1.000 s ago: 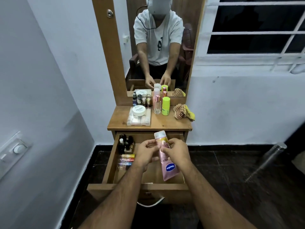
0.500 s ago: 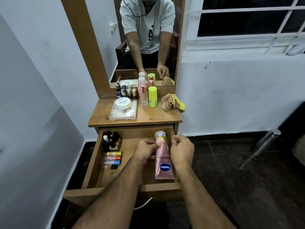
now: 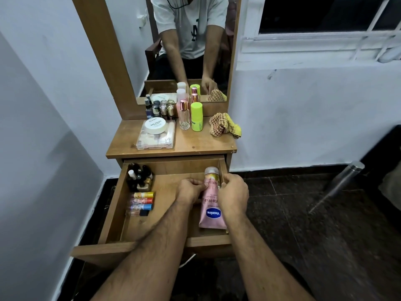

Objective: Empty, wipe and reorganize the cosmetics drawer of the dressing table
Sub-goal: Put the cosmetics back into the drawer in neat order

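The wooden drawer (image 3: 112,213) of the dressing table stands pulled out. A pink Vaseline tube (image 3: 211,210) lies along the drawer's right side, cap pointing to the back. My left hand (image 3: 189,190) pinches the tube's left edge near the cap. My right hand (image 3: 233,192) curls around its right side. Small dark nail polish bottles (image 3: 140,175) stand in the drawer's back left corner. In front of them lie several lip balm sticks (image 3: 141,203) in a column.
On the tabletop (image 3: 195,146) sit a clear box with a white round jar (image 3: 155,126), small bottles at the mirror, a pink perfume bottle (image 3: 184,115), a lime green bottle (image 3: 196,116) and a crumpled checked cloth (image 3: 224,124). A metal flask (image 3: 345,181) lies on the dark floor right.
Both hands lowered the pink tube from above the drawer into its right side, where it now lies flat. The camera tilted down and to the right.
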